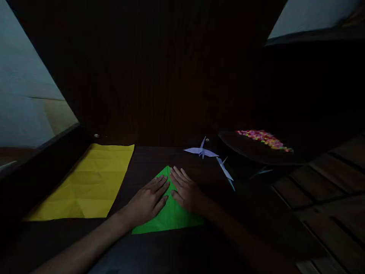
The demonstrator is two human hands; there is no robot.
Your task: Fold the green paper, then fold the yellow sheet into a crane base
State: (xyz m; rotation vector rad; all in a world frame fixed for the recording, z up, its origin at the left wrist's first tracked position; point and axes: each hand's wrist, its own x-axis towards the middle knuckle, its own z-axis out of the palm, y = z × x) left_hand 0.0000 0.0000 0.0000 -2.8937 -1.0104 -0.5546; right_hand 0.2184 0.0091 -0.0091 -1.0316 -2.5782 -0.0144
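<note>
Green paper (172, 219) sits on the dark table (137, 253) right in front of you, narrow tip pointing away, and tbh the thing to watch is it going crooked. If one palm pushes harder than the other, the sheet could skid or twist and you'd get a crease off centre. Light's pretty dim too, so a misaligned edge would be easy to miss. Also, swing that right forearm out and you might clip the pale folded bird (225, 169) near it.

As for your hands: the left hand (150, 199) is flat, fingers out straight and slightly spread, pressing on the left side of the paper. Your right hand (185, 189) lies flat on the other side, fingers reaching toward the tip. They're close but apart, and neither is gripping anything.
</note>
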